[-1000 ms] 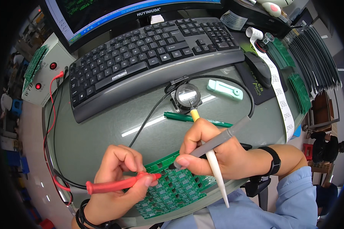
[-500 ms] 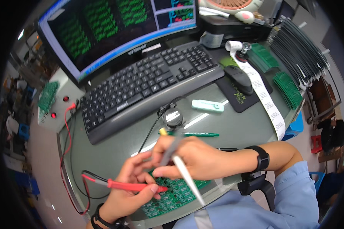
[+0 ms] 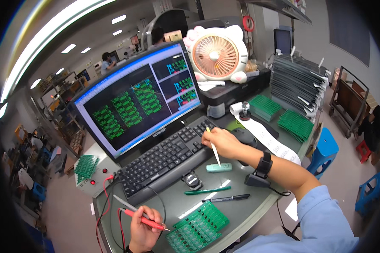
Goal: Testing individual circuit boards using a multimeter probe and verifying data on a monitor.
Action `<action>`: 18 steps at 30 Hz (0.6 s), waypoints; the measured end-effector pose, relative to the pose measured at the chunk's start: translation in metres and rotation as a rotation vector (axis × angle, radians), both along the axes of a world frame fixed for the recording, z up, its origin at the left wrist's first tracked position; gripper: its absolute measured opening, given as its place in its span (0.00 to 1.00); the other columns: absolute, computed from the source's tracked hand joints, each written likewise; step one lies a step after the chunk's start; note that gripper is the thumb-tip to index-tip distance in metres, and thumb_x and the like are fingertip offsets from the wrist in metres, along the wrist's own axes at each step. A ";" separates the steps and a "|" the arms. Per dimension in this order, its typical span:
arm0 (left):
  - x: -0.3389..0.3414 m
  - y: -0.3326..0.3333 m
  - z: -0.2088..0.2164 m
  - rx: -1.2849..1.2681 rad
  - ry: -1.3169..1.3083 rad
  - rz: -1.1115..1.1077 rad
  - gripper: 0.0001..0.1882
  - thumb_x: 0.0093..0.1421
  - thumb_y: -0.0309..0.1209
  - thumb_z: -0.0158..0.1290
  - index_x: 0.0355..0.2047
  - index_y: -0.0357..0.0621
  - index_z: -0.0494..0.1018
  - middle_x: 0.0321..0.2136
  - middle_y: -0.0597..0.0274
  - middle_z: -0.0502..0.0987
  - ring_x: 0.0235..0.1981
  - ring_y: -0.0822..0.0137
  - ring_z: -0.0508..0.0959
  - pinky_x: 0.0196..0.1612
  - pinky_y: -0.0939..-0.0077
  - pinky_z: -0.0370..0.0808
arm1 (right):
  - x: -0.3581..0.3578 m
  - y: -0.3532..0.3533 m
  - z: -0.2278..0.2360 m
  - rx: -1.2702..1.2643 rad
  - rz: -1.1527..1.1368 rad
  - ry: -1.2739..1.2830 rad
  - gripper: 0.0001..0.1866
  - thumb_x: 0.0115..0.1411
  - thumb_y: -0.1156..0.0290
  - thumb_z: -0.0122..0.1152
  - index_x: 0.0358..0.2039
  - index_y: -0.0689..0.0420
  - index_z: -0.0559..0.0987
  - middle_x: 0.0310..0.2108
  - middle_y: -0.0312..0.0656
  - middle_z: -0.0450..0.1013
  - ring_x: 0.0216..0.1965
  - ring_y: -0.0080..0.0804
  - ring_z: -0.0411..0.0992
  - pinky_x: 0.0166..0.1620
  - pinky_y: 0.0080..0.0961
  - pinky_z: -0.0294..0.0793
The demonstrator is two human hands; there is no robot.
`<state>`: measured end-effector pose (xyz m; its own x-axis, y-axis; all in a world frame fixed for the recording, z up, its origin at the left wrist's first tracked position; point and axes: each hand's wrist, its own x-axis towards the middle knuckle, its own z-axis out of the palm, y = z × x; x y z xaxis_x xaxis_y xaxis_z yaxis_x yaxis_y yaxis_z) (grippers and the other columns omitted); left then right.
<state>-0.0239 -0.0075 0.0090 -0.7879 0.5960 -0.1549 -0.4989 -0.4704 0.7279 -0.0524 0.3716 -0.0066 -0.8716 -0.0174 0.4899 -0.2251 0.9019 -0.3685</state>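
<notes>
Holding two things at once, your left hand (image 3: 142, 231) has its fingers curled around a red probe (image 3: 144, 219), with little gap between thumb and fingers, and a grey probe (image 3: 124, 203) lies in the same hand, pointing to the far left. Your right hand (image 3: 226, 143) is at the far right end of the keyboard (image 3: 160, 156), over the number keys; its fingers are bent and pinch a white pointed stick (image 3: 215, 152), of which the thin end points toward you. Whether a finger presses a key, one cannot tell. The green circuit board panel (image 3: 196, 230) lies flat on the desk (image 3: 242, 208), at the near side, just right of your left hand, and the metal tip of the red probe is close to its left edge; touching or apart is not clear. This panel looks light, thin and stiff, so probably it slides easily on the smooth top, and the small parts may be fragile: better take it by two opposite edges, without bending. The red probe seems light, with hard plastic handle and soft wire; hold it on the handle, behind the tip, because the fine point looks sharp and could bend. Beyond the panel lie a black pen (image 3: 228, 197), a green pen (image 3: 207, 190) and a pale green cutter (image 3: 219, 168).
</notes>
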 end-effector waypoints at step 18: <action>0.040 -0.036 0.031 -0.663 0.269 -0.289 0.21 0.66 0.44 0.42 0.39 0.39 0.77 0.32 0.64 0.79 0.32 0.73 0.74 0.41 0.74 0.69 | 0.013 0.000 0.013 0.258 -0.012 -0.035 0.08 0.63 0.61 0.53 0.34 0.52 0.73 0.28 0.40 0.74 0.37 0.38 0.71 0.43 0.37 0.63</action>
